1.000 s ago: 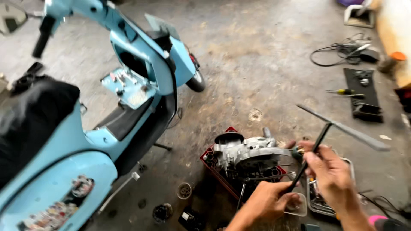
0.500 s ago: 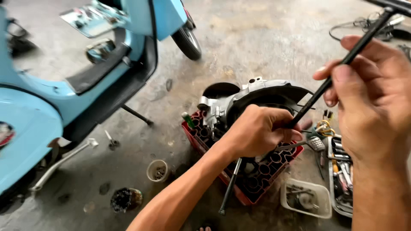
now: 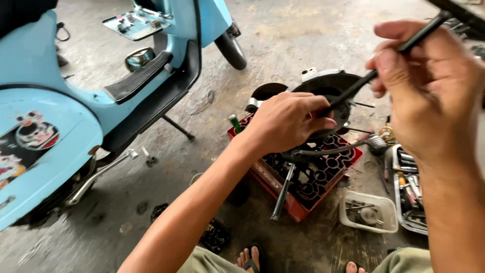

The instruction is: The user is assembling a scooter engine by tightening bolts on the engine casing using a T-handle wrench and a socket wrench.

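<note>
- Light-blue scooter [image 3: 76, 111] seen at far left on its stand; larger in view than half a second ago, with its front wheel [image 3: 231, 49] now near the top edge
- Red crate [image 3: 323, 177] sits on the concrete floor [image 3: 303, 30] at centre, carrying the engine block [image 3: 323, 83]; both appear unmoved
- Left hand [image 3: 288, 121] laid on the engine, fingers curled together over the lower end of the black T-handle wrench [image 3: 384, 65]; the grip is as before
- Clear plastic tub [image 3: 369, 212] of small parts lies just right of the crate, a tool tray [image 3: 411, 187] beside it
- Right hand [image 3: 429, 86] is raised nearer the camera than earlier, thumb and fingers pinching the wrench shaft high up; the tip is hidden under the left hand
</note>
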